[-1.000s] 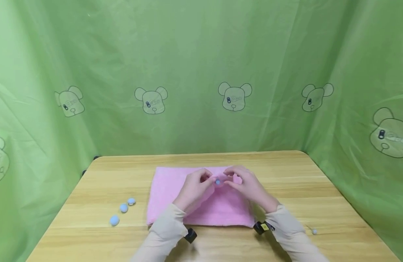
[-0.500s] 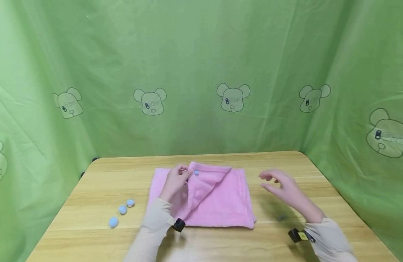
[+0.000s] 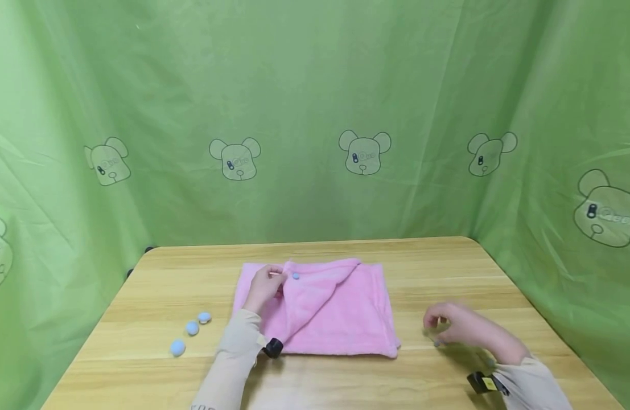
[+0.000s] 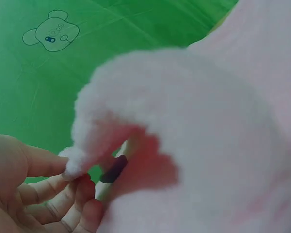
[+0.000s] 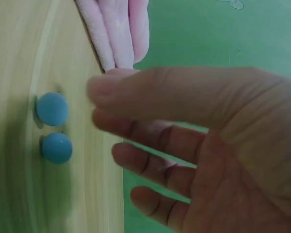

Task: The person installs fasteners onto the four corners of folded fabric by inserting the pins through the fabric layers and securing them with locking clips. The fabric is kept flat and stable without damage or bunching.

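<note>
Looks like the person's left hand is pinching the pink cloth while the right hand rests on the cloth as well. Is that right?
Not quite: the right hand is off the pink cloth, over the table to its right, as the head view shows. The left hand is indeed pinching the cloth.

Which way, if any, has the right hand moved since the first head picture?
Yes: against the table in the head view, the right hand has moved rightward and toward the person.
</note>
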Motion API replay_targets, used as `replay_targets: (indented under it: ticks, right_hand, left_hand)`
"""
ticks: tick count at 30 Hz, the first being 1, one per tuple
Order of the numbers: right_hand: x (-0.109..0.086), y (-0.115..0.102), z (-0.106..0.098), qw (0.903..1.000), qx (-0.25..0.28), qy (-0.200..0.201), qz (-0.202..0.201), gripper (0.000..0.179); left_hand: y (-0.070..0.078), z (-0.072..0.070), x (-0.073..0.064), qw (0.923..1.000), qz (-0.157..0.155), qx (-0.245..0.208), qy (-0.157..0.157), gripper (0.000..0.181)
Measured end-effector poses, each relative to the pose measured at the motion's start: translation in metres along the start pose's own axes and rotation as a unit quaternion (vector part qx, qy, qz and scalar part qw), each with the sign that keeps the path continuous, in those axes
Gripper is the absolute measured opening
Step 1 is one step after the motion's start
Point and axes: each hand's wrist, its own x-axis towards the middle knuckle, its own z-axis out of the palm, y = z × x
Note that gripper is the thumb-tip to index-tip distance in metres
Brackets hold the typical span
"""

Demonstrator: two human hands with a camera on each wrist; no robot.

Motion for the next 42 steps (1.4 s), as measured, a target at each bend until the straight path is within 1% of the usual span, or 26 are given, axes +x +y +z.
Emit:
replay_targets:
  ticks: [3, 5, 8, 10, 13, 15, 18, 20, 22, 25, 27, 28, 29, 32, 34, 35, 36, 37, 39, 40, 41, 42]
  right_hand:
    - [0.0, 0.002, 0.003, 0.9997, 0.011, -0.018, -0.015, 0.024]
    - [0.0, 0.002, 0.004, 0.9994, 0.017, -0.024, -0.02, 0.024]
    - [-0.001, 0.002, 0.006, 0.9992, 0.023, -0.027, -0.02, 0.024]
    - [-0.001, 0.002, 0.007, 0.9992, 0.021, -0.027, -0.018, 0.024]
    - [-0.002, 0.002, 0.008, 0.9992, 0.025, -0.031, -0.006, 0.024]
    - [-0.002, 0.002, 0.009, 0.999, 0.028, -0.033, -0.001, 0.024]
    - [-0.001, 0.003, 0.01, 0.9988, 0.034, -0.036, 0.005, 0.024]
    - [-0.001, 0.004, 0.011, 0.9989, 0.031, -0.034, 0.004, 0.025]
    - [-0.001, 0.005, 0.012, 0.9989, 0.031, -0.035, 0.005, 0.025]
    - [-0.001, 0.006, 0.012, 0.999, 0.027, -0.034, 0.009, 0.024]
    - [0.0, 0.005, 0.012, 0.9989, 0.029, -0.035, 0.015, 0.023]
    - [0.0, 0.005, 0.012, 0.9989, 0.027, -0.035, 0.018, 0.022]
    - [0.001, 0.005, 0.012, 0.9989, 0.026, -0.034, 0.022, 0.022]
    - [0.002, 0.006, 0.013, 0.9989, 0.022, -0.032, 0.025, 0.021]
    - [0.003, 0.006, 0.013, 0.9989, 0.021, -0.032, 0.028, 0.02]
    - [0.003, 0.006, 0.014, 0.9989, 0.021, -0.032, 0.028, 0.02]
    - [0.003, 0.006, 0.014, 0.9988, 0.022, -0.033, 0.028, 0.02]
    - [0.003, 0.006, 0.014, 0.9988, 0.024, -0.033, 0.028, 0.02]
    - [0.004, 0.006, 0.015, 0.9989, 0.025, -0.032, 0.025, 0.02]
    - [0.004, 0.007, 0.016, 0.999, 0.025, -0.031, 0.022, 0.02]
    - [0.004, 0.008, 0.016, 0.9993, 0.022, -0.028, 0.013, 0.02]
    - [0.004, 0.008, 0.017, 0.9993, 0.022, -0.027, 0.013, 0.02]
  left_hand:
    - [0.005, -0.003, -0.002, 0.9998, 0.006, 0.01, 0.015, 0.03]
    - [0.01, -0.006, -0.005, 0.9992, 0.016, 0.023, 0.027, 0.03]
    - [0.02, -0.009, -0.01, 0.9975, 0.039, 0.045, 0.037, 0.029]
    - [0.027, -0.01, -0.014, 0.9961, 0.061, 0.054, 0.035, 0.029]
    - [0.038, -0.01, -0.021, 0.9929, 0.095, 0.067, 0.025, 0.027]
    - [0.046, -0.008, -0.028, 0.9917, 0.109, 0.068, 0.013, 0.025]
    - [0.058, -0.002, -0.04, 0.9871, 0.143, 0.069, -0.013, 0.022]
    - [0.065, 0.005, -0.049, 0.9826, 0.164, 0.078, -0.04, 0.021]
    - [0.07, 0.014, -0.058, 0.9739, 0.192, 0.097, -0.071, 0.019]
    - [0.076, 0.033, -0.07, 0.9623, 0.2, 0.131, -0.13, 0.018]
    - [0.076, 0.048, -0.076, 0.9495, 0.209, 0.162, -0.168, 0.017]
    - [0.076, 0.055, -0.078, 0.9436, 0.209, 0.177, -0.186, 0.017]
    - [0.074, 0.062, -0.08, 0.9358, 0.212, 0.197, -0.201, 0.017]
    - [0.067, 0.08, -0.084, 0.9062, 0.234, 0.256, -0.241, 0.018]
    - [0.061, 0.089, -0.087, 0.8881, 0.242, 0.288, -0.264, 0.02]
    - [0.058, 0.093, -0.088, 0.8772, 0.249, 0.305, -0.274, 0.02]
    - [0.055, 0.097, -0.089, 0.8682, 0.253, 0.319, -0.284, 0.021]
    - [0.053, 0.101, -0.09, 0.861, 0.255, 0.33, -0.291, 0.022]
    - [0.047, 0.106, -0.092, 0.8482, 0.26, 0.352, -0.299, 0.025]
    - [0.045, 0.109, -0.093, 0.8437, 0.261, 0.36, -0.3, 0.026]
    - [0.043, 0.111, -0.093, 0.8413, 0.262, 0.366, -0.299, 0.028]
    - [0.042, 0.112, -0.095, 0.8403, 0.26, 0.372, -0.296, 0.029]
